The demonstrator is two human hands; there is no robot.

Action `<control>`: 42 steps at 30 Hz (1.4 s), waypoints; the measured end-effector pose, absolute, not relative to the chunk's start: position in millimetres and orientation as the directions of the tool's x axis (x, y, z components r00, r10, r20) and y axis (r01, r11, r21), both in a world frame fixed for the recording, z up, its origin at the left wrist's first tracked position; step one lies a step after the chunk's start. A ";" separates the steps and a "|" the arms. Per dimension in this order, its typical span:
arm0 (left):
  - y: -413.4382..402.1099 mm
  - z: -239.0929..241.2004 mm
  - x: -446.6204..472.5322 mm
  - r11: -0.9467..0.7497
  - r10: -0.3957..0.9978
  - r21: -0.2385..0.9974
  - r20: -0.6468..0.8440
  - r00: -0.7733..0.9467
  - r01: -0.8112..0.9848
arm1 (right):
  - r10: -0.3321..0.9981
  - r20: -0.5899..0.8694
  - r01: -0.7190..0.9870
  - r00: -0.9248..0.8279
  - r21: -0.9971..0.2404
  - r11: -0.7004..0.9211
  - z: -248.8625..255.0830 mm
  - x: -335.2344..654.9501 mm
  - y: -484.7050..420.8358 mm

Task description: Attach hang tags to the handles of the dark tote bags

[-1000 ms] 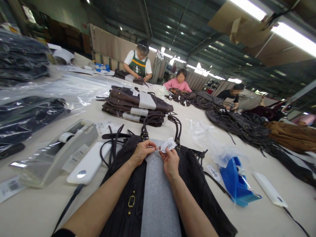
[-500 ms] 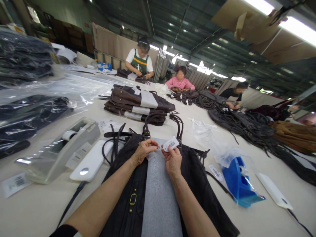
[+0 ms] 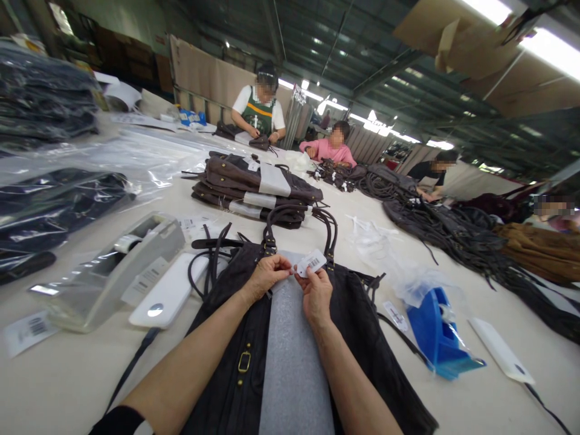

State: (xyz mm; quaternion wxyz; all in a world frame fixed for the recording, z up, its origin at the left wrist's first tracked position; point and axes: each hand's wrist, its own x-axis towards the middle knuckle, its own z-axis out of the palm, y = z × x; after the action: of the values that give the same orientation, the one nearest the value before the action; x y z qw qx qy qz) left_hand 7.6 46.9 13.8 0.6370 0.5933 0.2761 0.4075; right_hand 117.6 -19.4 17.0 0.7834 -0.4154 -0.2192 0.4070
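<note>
A black handbag (image 3: 226,356) lies flat in front of me, with a grey sheet of wrapping (image 3: 294,356) down its middle and its looped handles (image 3: 333,232) pointing away. Over the top of the bag, my right hand (image 3: 316,293) pinches a white barcode hang tag (image 3: 311,263). Close beside the tag's left end, my left hand (image 3: 267,277) has thumb and forefinger pressed together. Whatever sits between those fingertips is too small to make out. Both hands are just below the handles, their fingertips almost meeting.
A grey tape dispenser (image 3: 113,278) and a white corded device (image 3: 165,293) are at left. On the right are a blue tape dispenser (image 3: 437,338) and another white device (image 3: 501,350). Stacked brown bags (image 3: 258,187) lie ahead. Several co-workers sit or stand beyond.
My fingertips have drawn slightly closer together at the tag's end, and the tag has shifted a little up and left. The bag stays put. The co-worker in pink has moved an arm.
</note>
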 end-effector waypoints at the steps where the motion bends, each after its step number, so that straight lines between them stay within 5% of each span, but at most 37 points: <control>1: 47.1 13.3 7.8 -0.034 0.847 0.980 0.133 0.514 -0.198 | 0.819 0.003 -0.454 0.574 -0.831 0.321 16.7 117.7 -19.4; 11: 48.5 8.8 9.2 -0.018 0.864 0.969 0.140 0.483 -0.248 | 0.826 0.021 -0.440 0.564 -0.838 0.322 14.5 116.3 -20.6; 26: 43.2 14.6 12.1 -0.328 0.869 0.945 0.307 0.387 -0.014 | 0.806 -0.104 -0.470 0.582 -0.852 0.230 19.1 115.4 -23.9; 35: 40.9 20.5 10.4 -0.265 0.915 0.964 0.255 0.314 -0.008 | 0.830 -0.123 -0.483 0.544 -0.855 0.190 20.5 113.2 -26.4; 42: 48.2 12.9 14.4 0.017 0.980 0.950 0.046 0.193 -0.312 | 0.801 -0.123 -0.476 0.585 -0.852 0.216 18.8 118.5 -26.2</control>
State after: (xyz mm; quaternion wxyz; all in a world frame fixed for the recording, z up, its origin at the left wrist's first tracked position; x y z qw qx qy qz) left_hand 14.4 48.2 12.9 0.6160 0.4657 0.3589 0.5242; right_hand 118.5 -26.2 18.8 0.7599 -0.4637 -0.1753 0.4204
